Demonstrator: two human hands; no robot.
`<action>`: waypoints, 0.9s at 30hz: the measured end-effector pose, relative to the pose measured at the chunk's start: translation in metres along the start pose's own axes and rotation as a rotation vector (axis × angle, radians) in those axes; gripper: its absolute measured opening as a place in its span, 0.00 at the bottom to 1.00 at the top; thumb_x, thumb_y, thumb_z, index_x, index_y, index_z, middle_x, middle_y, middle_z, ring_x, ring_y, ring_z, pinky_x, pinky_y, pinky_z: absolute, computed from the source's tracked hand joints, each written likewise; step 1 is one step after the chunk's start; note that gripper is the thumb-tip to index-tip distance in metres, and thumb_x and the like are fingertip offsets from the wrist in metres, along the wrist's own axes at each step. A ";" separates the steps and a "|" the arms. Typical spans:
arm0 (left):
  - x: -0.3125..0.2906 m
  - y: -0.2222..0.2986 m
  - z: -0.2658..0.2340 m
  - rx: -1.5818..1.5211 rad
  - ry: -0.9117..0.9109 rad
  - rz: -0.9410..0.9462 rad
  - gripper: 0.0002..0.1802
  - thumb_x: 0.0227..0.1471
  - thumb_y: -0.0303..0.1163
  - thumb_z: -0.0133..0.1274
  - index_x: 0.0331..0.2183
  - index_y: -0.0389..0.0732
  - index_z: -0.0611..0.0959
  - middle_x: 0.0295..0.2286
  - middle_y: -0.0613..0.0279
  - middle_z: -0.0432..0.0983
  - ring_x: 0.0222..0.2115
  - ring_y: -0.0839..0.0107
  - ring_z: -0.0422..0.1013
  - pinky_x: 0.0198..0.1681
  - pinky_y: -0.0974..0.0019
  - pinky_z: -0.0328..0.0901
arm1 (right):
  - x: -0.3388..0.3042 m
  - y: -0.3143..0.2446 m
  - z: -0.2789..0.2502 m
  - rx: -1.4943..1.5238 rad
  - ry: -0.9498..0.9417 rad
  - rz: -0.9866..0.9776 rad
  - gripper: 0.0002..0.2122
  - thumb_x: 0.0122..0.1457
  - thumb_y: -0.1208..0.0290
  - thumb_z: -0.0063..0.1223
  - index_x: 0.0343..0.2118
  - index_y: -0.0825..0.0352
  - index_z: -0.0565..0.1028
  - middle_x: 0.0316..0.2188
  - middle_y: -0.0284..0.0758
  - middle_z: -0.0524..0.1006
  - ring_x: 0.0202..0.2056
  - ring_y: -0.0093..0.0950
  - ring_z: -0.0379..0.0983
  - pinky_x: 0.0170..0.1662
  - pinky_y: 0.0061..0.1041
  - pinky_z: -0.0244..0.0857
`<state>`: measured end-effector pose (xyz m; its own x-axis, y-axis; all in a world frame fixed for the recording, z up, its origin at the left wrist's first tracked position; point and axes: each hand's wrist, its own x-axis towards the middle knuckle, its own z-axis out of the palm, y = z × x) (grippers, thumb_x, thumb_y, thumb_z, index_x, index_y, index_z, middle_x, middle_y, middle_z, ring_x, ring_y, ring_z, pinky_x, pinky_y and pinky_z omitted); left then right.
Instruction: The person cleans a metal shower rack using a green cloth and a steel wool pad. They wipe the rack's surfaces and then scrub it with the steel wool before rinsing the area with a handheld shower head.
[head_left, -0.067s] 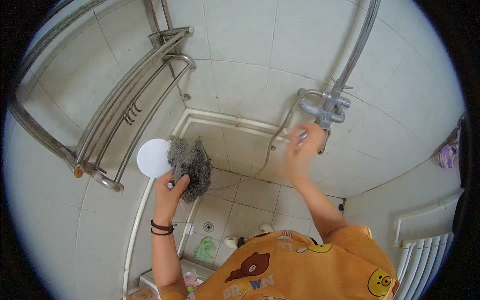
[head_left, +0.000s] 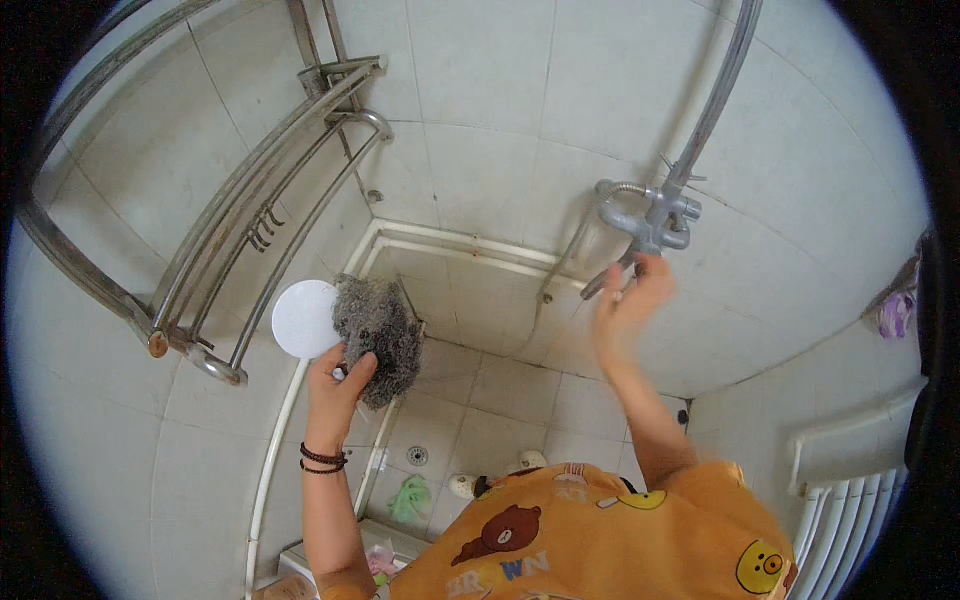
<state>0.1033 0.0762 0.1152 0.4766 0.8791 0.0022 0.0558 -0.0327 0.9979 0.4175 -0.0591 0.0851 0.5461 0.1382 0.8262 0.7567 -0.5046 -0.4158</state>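
Note:
My left hand [head_left: 337, 385] is closed round the handle of a hand shower with a round white head [head_left: 305, 319]. Against that head sits a fuzzy grey-black scrubbing cloth [head_left: 378, 340], pinned under my thumb. On the far wall is a grey metal mixer tap [head_left: 655, 220], its lever [head_left: 603, 283] pointing left and downward. My right hand [head_left: 632, 305] is just below the tap, thumb and fingers apart beside the lever and slightly blurred. Whether it touches the lever I cannot tell.
A metal towel rack [head_left: 250, 200] juts from the left wall. A shower hose [head_left: 545, 300] hangs from the tap. White pipes [head_left: 480, 250] run along the walls. A floor drain [head_left: 417, 456] and green plastic bag [head_left: 410, 498] lie below; a white radiator [head_left: 855, 535] stands at right.
My right hand has moved slightly down and to the right, from over the tap lever to beside it, leaving more of the lever visible. My left hand is nearly still.

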 end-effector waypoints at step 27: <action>0.011 0.129 0.027 0.194 -0.127 0.322 0.16 0.45 0.38 0.60 0.32 0.35 0.79 0.21 0.76 0.67 0.21 0.87 0.59 0.23 0.79 0.55 | -0.002 0.128 0.046 0.529 -0.326 0.607 0.27 0.61 0.52 0.39 0.40 0.80 0.72 0.37 0.46 0.76 0.40 0.32 0.72 0.44 0.25 0.61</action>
<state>0.1393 0.0687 0.2425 0.6006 0.7441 0.2927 0.0447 -0.3967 0.9169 0.5300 -0.0854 0.0129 0.9239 0.2515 0.2883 0.3251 -0.1187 -0.9382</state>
